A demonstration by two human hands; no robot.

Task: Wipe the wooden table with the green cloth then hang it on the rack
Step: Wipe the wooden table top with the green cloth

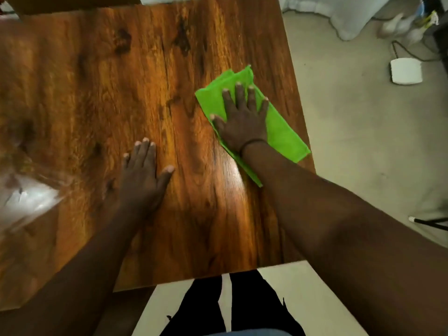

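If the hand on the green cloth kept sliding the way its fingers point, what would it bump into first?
Probably nothing. The right hand lies flat on the green cloth, fingers pointing up the wooden table. Only bare wood shows ahead, up to the far edge.

Both arms outstretched, left hand (143,177) and right hand (243,120) flat, fingers spread

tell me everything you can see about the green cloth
The green cloth is bright lime, soft-looking fabric, folded into a rough rectangle. It lies flat and askew on the wooden table, near its right edge. The right hand presses down on it, palm flat and fingers spread.
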